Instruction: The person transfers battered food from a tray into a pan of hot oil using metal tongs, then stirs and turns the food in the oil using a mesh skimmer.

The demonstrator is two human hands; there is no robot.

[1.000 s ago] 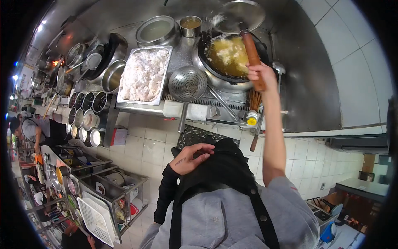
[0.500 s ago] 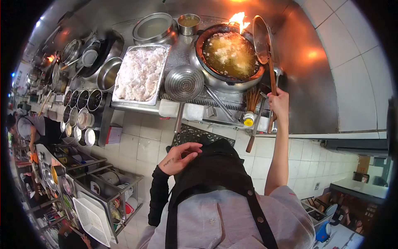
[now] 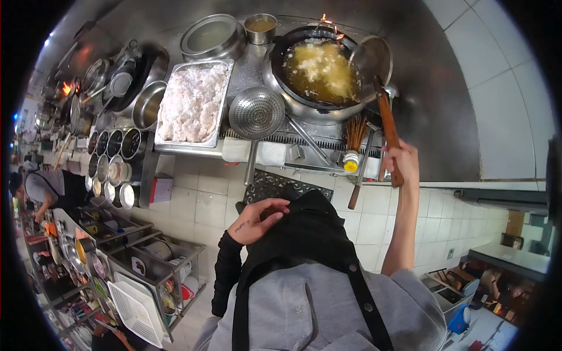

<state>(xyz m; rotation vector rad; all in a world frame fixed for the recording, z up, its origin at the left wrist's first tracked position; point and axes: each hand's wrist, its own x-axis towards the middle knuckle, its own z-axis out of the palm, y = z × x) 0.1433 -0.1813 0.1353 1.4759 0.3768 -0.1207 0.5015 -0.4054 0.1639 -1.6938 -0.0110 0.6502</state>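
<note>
My right hand (image 3: pixel 403 162) is closed round the wooden handle (image 3: pixel 387 114) of a round skimmer (image 3: pixel 374 55). The skimmer's head is tilted at the right rim of a wok (image 3: pixel 277 71) of hot oil. Pale battered pieces (image 3: pixel 319 63) bubble in the oil. In front of my black apron (image 3: pixel 293 237), my left hand (image 3: pixel 253 222) holds nothing, its fingers loosely bent and apart from the thumb. A perforated ladle (image 3: pixel 256 114) lies on the counter left of the wok. Beside it stands a metal tray of flour-coated pieces (image 3: pixel 193 104).
Flames (image 3: pixel 329 24) rise behind the wok. A bamboo brush (image 3: pixel 355 137) and a long-handled tool (image 3: pixel 360 175) are at the counter's front edge. Pots (image 3: pixel 212 38) stand at the back. Seasoning tins (image 3: pixel 111 155) are left, near another person (image 3: pixel 44 193). A rubber mat (image 3: pixel 269 181) covers some floor.
My right hand has moved slightly down and right with the skimmer, whose head now tilts differently at the wok's rim. The flames behind the wok have shrunk. My left hand has barely moved.
</note>
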